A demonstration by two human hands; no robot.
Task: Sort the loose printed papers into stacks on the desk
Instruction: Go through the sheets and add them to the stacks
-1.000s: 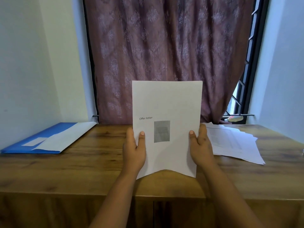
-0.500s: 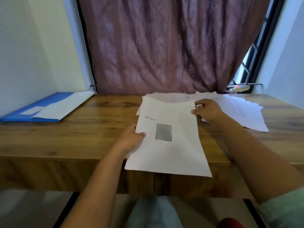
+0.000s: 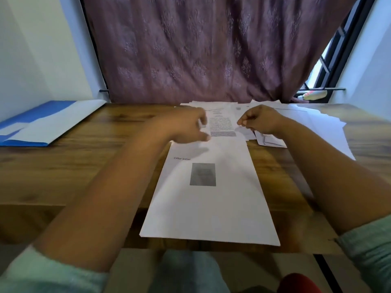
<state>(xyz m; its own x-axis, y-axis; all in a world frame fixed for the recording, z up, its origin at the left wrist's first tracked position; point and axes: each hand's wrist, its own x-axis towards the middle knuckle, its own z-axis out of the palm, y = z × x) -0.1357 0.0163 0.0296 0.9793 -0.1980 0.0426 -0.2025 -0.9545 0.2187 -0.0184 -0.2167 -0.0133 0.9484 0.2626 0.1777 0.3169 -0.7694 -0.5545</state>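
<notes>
Mid-sort, by the look of it: 1 sheet headed "Offer letter" lying flat at the centre of the frame on the desk, its near edge hanging past the desk's front edge. Nothing gripping that sheet. Above it, toward the upper middle of the frame, a text-covered page lying between the 2 hands, part of the loose pile of papers fanned out toward the upper right.

Left hand blurred, fingers curled, reaching over the left edge of the text page; cannot tell whether pinching it or merely arriving. Right hand with fingers curled and thumb meeting fingertip at the page's right side, apparently pinching paper, though which sheet is unclear.

Probable step in hand: picking the next page off the pile. Next move calls for lifting only 1 sheet, reading its heading, then laying it on a matching stack or starting a new one.

Blue folder at the upper left, well apart from the papers. Curtain behind.
</notes>
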